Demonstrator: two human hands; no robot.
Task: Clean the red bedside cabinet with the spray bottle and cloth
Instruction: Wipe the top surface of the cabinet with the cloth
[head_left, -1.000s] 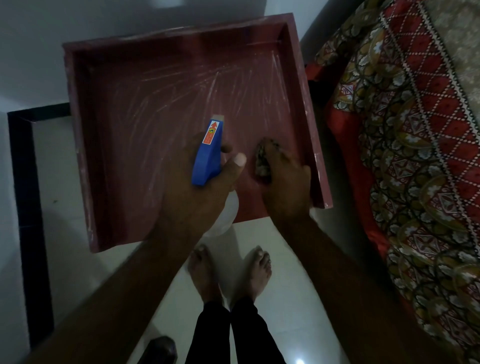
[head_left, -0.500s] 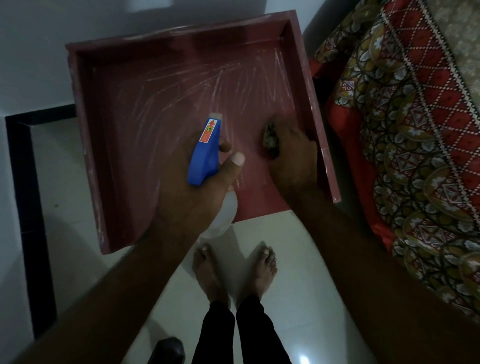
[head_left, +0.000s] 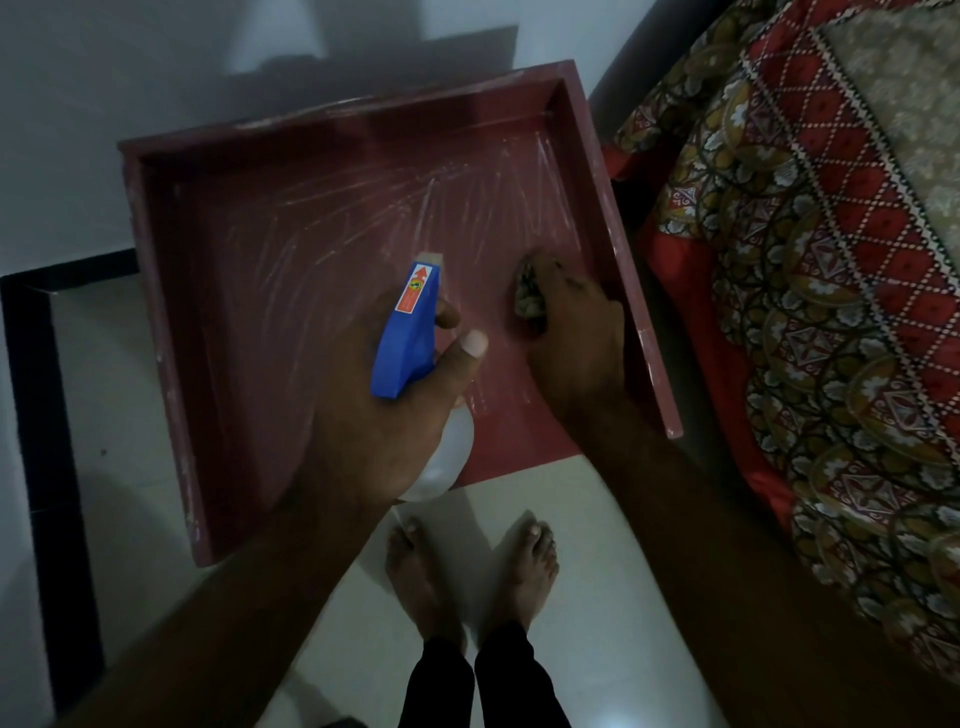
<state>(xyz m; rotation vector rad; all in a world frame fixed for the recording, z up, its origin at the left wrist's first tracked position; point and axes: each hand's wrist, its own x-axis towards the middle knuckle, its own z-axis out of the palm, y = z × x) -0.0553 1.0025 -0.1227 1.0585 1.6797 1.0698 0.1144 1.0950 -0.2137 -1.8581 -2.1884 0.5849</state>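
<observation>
The red bedside cabinet (head_left: 249, 291) has a recessed top with raised rims, streaked with pale wipe marks. My left hand (head_left: 363, 426) grips the spray bottle (head_left: 408, 332) by its neck; the blue trigger head points away from me and the white body hangs below my palm, over the cabinet's near edge. My right hand (head_left: 576, 338) presses a bunched, patterned cloth (head_left: 530, 296) onto the cabinet top near its right rim. Most of the cloth is hidden under my fingers.
A bed with a red and gold patterned cover (head_left: 831, 312) lies close along the cabinet's right side. A white wall (head_left: 156, 67) stands behind the cabinet. The pale tiled floor (head_left: 104, 415) has a black border at the left. My bare feet (head_left: 467, 571) stand below the cabinet's front.
My right hand slid the cloth away from me along the right side of the cabinet top, then back a little. The left hand has kept the spray bottle in about the same place.
</observation>
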